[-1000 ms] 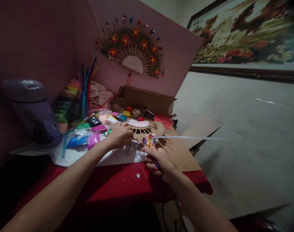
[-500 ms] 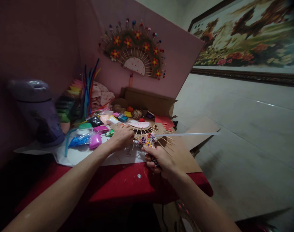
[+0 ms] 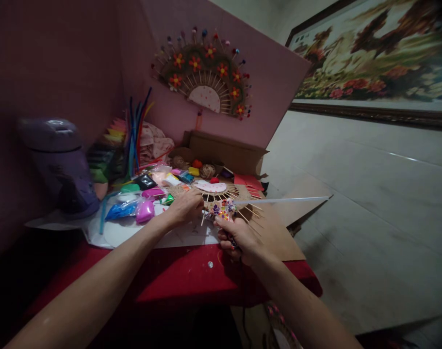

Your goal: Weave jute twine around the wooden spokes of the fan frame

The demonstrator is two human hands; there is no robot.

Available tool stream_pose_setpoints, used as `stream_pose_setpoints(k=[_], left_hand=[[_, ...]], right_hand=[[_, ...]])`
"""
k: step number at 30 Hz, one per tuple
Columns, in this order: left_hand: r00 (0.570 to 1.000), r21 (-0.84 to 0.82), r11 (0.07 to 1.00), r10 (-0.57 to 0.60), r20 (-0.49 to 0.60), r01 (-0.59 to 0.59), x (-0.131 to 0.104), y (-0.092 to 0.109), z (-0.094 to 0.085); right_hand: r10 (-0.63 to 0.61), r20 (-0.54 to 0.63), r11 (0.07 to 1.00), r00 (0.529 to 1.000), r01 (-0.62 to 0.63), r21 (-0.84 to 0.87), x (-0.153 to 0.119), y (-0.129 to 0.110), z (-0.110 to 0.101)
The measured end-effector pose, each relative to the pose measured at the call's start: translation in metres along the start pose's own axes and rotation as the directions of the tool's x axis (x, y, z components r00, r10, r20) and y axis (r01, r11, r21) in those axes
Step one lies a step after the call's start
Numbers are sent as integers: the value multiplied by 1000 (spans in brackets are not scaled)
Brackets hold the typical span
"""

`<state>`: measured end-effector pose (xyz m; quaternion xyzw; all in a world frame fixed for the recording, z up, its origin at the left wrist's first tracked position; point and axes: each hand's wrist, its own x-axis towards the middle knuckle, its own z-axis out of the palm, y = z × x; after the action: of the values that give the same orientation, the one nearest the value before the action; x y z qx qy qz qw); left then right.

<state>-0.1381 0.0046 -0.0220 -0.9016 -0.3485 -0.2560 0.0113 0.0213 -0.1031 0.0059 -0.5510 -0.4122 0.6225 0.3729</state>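
Note:
My right hand (image 3: 240,237) is wrapped round the grip of a flower-patterned hot glue gun (image 3: 222,208). A long clear glue stick (image 3: 286,199) juts from its back toward the right, and its nozzle points left toward my other hand. The fingers of my left hand (image 3: 187,206) are closed at the left part of a fan-shaped craft (image 3: 238,192) of thin wooden sticks and burlap, with a pale dotted half-circle (image 3: 210,186) at its centre. My left fingertips are partly hidden, and the gun covers the fan's near part.
Bags of coloured clay (image 3: 124,211), a yarn ball (image 3: 207,171) and pipe cleaners (image 3: 135,138) crowd the left and back. A purple bottle (image 3: 62,169) stands at far left. A finished flowered fan (image 3: 206,80) hangs on the pink board. Cardboard (image 3: 279,237) lies at right on the red cloth (image 3: 191,276).
The whole view has shifted slightly, moving things a little to the right. Both hands keep their hold, and the glue gun stays beside my left hand.

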Motion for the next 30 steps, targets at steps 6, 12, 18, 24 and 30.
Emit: stream_pose_setpoints(k=[6, 12, 18, 24, 30], left_hand=[[1000, -12, 1000, 18, -5, -18, 0, -1, 1], [1000, 0, 1000, 18, -21, -18, -1, -1, 2], [1000, 0, 1000, 15, -21, -15, 0, -1, 2], [1000, -6, 1000, 13, -21, -14, -1, -1, 2], [1000, -11, 1000, 15, -27, -15, -1, -2, 3]], right_hand=[[3, 15, 1000, 1000, -3, 13, 0, 0, 0], [-5, 31, 999, 1000, 4, 39, 2, 2, 0], [-9, 18, 999, 1000, 8, 35, 2, 4, 0], [8, 29, 999, 1000, -10, 42, 4, 5, -2], [15, 38, 999, 999, -16, 43, 4, 5, -4]])
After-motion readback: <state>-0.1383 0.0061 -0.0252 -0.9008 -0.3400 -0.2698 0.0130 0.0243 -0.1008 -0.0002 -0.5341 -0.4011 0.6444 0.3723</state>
